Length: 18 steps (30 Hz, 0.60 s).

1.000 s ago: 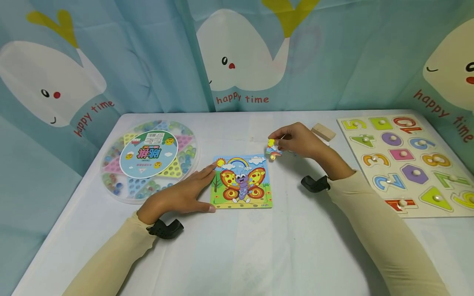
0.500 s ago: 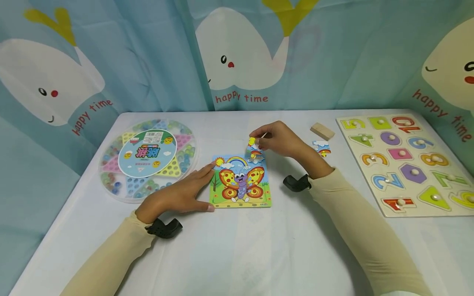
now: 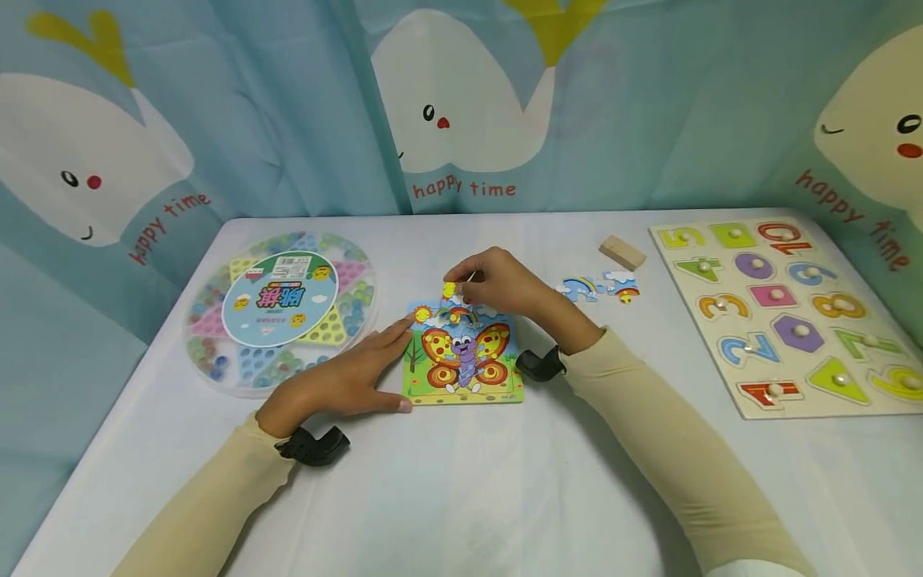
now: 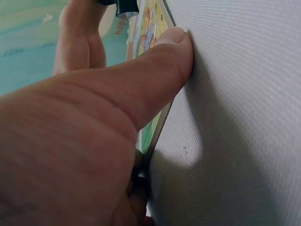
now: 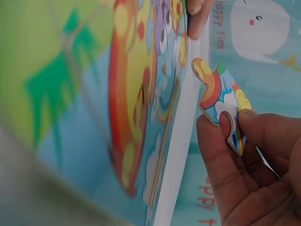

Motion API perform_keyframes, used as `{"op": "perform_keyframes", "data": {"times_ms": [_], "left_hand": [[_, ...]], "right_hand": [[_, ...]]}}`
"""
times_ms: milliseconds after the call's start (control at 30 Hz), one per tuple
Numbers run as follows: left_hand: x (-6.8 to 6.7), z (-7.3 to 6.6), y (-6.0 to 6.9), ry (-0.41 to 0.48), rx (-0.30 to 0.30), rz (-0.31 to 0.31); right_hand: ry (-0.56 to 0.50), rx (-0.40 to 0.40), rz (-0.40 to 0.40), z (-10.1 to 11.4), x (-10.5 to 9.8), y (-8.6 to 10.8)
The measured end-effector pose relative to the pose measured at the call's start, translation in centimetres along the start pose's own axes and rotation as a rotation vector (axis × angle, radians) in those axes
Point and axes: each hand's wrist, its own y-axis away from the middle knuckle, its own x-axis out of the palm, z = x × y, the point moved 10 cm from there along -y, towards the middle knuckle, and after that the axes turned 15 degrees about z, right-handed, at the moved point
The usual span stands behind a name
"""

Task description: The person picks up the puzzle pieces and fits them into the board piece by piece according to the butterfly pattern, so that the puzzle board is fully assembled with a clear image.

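My right hand (image 3: 497, 280) pinches a jigsaw puzzle piece (image 5: 227, 101) between thumb and finger. The piece shows a sun, a cloud and part of an orange wing. It is held tilted over the top edge of a square butterfly puzzle board (image 3: 463, 386) in the head view. My left hand (image 3: 353, 370) rests at the board's left side, fingers extended toward its upper left corner and thumb at the lower left corner. In the left wrist view the thumb (image 4: 160, 61) touches the board's edge. Part of the board's top is hidden behind the right hand.
Two loose puzzle pieces, a rainbow one (image 3: 579, 289) and a cloud one (image 3: 622, 287), lie right of the right hand. Behind them is a wooden block (image 3: 622, 252). A number peg board (image 3: 731, 353) lies at the right, a round marble game (image 3: 281, 308) at the left.
My right hand has carried the puzzle piece leftward from beside the board to above its top edge, uncovering the two loose pieces. My left hand stays by the board.
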Motion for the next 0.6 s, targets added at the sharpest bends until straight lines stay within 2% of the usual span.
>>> {"op": "perform_keyframes", "data": {"times_ms": [267, 600], "left_hand": [[0.0, -0.1, 0.0, -0.006, 0.015, -0.005], [0.0, -0.2, 0.1, 0.001, 0.033, -0.005]], "right_hand": [[0.044, -0.05, 0.021, 1.5, 1.3, -1.1], [0.054, -0.043, 0.063, 2.0, 2.9, -2.2]]}}
